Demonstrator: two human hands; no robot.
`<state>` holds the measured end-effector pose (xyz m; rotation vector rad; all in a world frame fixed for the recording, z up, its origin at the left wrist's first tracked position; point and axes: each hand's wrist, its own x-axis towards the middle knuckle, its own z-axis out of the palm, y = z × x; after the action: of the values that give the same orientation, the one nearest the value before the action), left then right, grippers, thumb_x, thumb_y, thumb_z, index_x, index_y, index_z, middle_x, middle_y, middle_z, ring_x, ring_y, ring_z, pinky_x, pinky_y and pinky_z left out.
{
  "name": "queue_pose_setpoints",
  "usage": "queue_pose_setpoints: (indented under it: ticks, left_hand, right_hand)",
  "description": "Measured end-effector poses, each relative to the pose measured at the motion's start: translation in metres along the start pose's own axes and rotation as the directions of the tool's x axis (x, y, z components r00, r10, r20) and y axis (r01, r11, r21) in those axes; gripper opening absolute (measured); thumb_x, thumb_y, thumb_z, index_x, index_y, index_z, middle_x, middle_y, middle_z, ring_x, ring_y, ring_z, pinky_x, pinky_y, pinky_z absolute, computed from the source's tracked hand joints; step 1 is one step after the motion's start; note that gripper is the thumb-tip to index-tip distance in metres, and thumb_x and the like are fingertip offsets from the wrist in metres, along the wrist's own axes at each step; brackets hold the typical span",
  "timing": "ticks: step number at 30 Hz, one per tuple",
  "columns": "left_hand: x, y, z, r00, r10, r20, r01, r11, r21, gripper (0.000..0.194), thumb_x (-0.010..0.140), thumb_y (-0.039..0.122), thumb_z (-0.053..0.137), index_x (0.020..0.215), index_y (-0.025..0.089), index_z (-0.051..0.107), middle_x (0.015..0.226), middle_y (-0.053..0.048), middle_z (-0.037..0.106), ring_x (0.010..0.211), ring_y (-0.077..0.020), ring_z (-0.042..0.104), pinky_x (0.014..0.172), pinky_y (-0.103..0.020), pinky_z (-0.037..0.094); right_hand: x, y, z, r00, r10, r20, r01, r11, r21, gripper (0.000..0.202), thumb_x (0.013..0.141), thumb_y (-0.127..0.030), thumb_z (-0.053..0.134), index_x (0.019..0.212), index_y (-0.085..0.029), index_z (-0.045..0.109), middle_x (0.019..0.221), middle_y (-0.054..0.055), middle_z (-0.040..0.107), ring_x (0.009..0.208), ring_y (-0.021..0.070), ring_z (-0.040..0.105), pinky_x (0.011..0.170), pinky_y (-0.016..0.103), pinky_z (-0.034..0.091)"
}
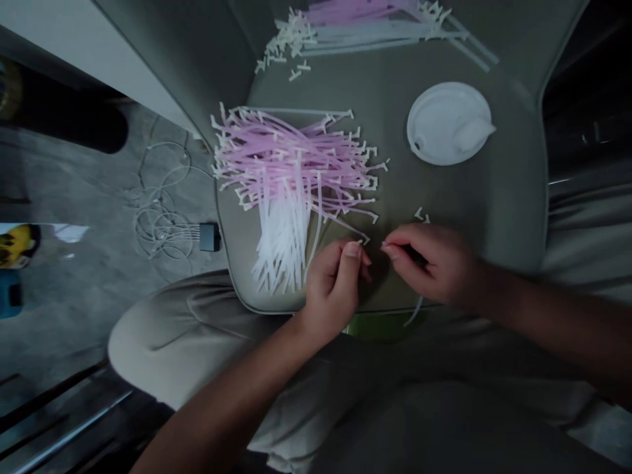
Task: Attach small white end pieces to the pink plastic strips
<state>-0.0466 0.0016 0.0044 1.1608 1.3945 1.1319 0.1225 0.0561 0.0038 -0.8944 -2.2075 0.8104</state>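
Observation:
My left hand (336,283) is closed in a pinch at the seat's front edge, with a small white fitting (363,241) at its thumb tip. To its right, my right hand (432,260) pinches something tiny between thumb and forefinger; a thin pale tube (413,312) hangs below that hand. The fingertips of the two hands are a short gap apart. Beyond my left hand lies a pile of pink tubes with white end pieces (296,151), and white tubes (284,243) lie across its front. Two small white fittings (422,214) rest just behind my right hand.
A round white lid-like dish (449,125) holding a white pointed piece sits at the seat's right. More tubes (370,33) and loose white fittings (291,39) lie at the back of the grey seat (355,85). Coiled cables (165,217) are on the floor at left.

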Motion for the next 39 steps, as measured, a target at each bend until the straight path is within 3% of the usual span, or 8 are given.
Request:
queue_pose_setpoints:
  ticks: [4,10,19,23,31,39]
  left_hand:
    - [-0.003,-0.004,0.008,0.995,0.019,-0.095,-0.03,0.993,-0.115,0.038,0.101,0.033,0.039,0.067,0.019,0.048,0.062,0.002,0.049,0.058,-0.0103,0.048,0.056,-0.026,0.039]
    - [-0.003,-0.009,0.012,0.986,0.059,-0.157,-0.069,0.996,-0.061,0.037,0.101,0.033,0.041,0.067,0.019,0.046,0.061,0.003,0.046,0.056,-0.0094,0.046,0.055,-0.026,0.036]
    - [-0.005,-0.009,0.008,0.992,0.123,-0.033,-0.12,0.99,0.073,0.034,0.101,0.03,0.041,0.069,0.019,0.044,0.063,0.003,0.044,0.059,-0.01,0.043,0.055,-0.028,0.033]
    - [-0.005,-0.007,0.009,0.977,0.208,0.044,-0.212,0.96,0.185,0.033,0.1,0.029,0.04,0.069,0.018,0.045,0.064,0.002,0.044,0.06,-0.0103,0.042,0.057,-0.028,0.032]
    - [-0.003,-0.006,0.009,0.963,0.257,0.079,-0.269,0.936,0.228,0.029,0.1,0.026,0.039,0.072,0.019,0.044,0.064,0.003,0.043,0.058,-0.0094,0.04,0.056,-0.027,0.032]
    - [-0.003,-0.002,0.01,0.969,0.227,0.101,-0.246,0.934,0.26,0.029,0.101,0.027,0.037,0.073,0.019,0.044,0.065,0.002,0.043,0.059,-0.0103,0.04,0.056,-0.027,0.032]
  right_hand:
    - [0.0,0.001,0.002,1.0,-0.019,0.005,0.019,0.999,-0.026,0.01,0.094,-0.019,0.053,0.087,-0.016,0.06,0.071,-0.001,0.064,0.063,0.01,0.056,0.063,0.024,0.04]
    - [-0.003,0.0,0.004,0.993,-0.09,0.082,0.096,0.993,-0.068,0.011,0.092,-0.017,0.05,0.087,-0.016,0.06,0.071,0.0,0.062,0.063,0.0116,0.053,0.065,0.026,0.039]
    - [-0.004,0.0,0.003,0.994,-0.101,0.028,0.104,0.988,-0.11,0.011,0.088,-0.015,0.05,0.08,-0.019,0.057,0.065,-0.003,0.057,0.059,0.0113,0.048,0.062,0.027,0.038]
    - [-0.004,-0.001,0.003,0.994,-0.106,0.028,0.109,0.985,-0.131,0.014,0.086,-0.016,0.049,0.074,-0.019,0.056,0.061,-0.002,0.055,0.057,0.0118,0.047,0.059,0.027,0.037]
    - [-0.004,-0.002,0.003,0.99,-0.127,0.057,0.136,0.975,-0.177,0.021,0.086,-0.015,0.047,0.067,-0.02,0.053,0.059,-0.002,0.053,0.057,0.0119,0.046,0.058,0.028,0.036]
    - [-0.005,-0.001,0.005,0.993,-0.11,0.044,0.116,0.983,-0.144,0.021,0.087,-0.016,0.047,0.067,-0.022,0.05,0.06,-0.002,0.053,0.058,0.0122,0.047,0.059,0.028,0.037]
